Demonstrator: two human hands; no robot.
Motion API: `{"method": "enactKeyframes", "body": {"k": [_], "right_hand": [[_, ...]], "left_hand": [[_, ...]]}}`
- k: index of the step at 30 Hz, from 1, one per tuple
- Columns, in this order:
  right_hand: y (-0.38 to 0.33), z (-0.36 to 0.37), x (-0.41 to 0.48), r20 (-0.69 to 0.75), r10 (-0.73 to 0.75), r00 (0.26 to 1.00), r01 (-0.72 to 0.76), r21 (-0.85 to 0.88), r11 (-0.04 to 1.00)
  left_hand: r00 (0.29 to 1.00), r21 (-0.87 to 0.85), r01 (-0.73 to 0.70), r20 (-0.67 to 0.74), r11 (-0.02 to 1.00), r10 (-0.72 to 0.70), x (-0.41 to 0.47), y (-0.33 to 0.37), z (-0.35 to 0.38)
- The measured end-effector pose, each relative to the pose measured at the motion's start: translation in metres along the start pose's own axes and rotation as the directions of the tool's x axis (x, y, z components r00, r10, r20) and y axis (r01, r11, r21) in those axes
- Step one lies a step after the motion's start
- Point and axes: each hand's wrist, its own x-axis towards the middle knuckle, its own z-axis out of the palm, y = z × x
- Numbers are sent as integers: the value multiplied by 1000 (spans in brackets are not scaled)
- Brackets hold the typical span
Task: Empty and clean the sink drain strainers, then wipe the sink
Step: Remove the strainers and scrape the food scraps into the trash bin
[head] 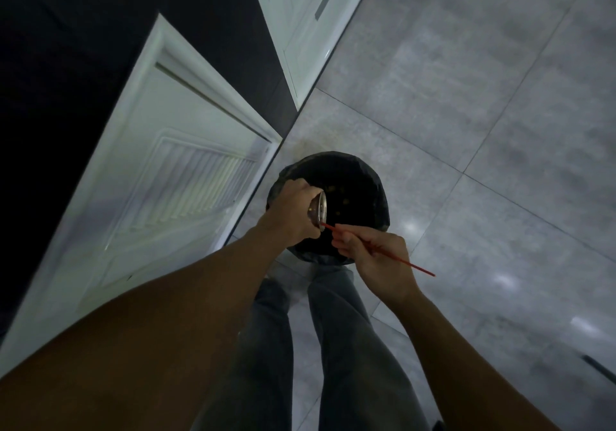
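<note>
Gripping a tilted metal strainer (318, 209) over the bin (360, 190), left hand (293, 212); right hand (376, 257) pinches a red stick (413, 265).

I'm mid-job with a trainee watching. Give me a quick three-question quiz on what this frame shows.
1. True or false: the left hand holds the metal strainer over the black-lined bin.
2. Multiple choice: the right hand has its grip on: A) a sponge, B) a thin red stick, C) a cloth.
3. Fill in: the stick's tip meets the strainer's ____.

Key:
1. True; the strainer is tipped on its side above the bin's opening.
2. B; pinched in the fingers, its far end pointing away to the right.
3. Rim, at its lower edge.
</note>
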Motion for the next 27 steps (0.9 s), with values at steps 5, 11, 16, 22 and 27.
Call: {"method": "enactKeyframes", "body": {"k": [5, 11, 16, 22, 27], "right_hand": [[7, 0, 4, -27, 39, 999, -39, -12, 999], [14, -18, -5, -102, 70, 992, -71, -9, 997], [7, -9, -7, -13, 37, 999, -37, 30, 999], [4, 6, 1, -70, 74, 995, -74, 10, 997], [13, -4, -5, -146, 68, 987, -68, 2, 998]], "left_hand": [[1000, -7, 2, 13, 1000, -2, 1, -3, -1], [1000, -5, 15, 12, 1000, -15, 0, -12, 0], [1000, -51, 13, 15, 999, -12, 2, -4, 4], [1000, -86, 29, 5, 996, -28, 5, 1, -1], [1000, -62, 0, -24, 998, -2, 4, -4, -7]]}}
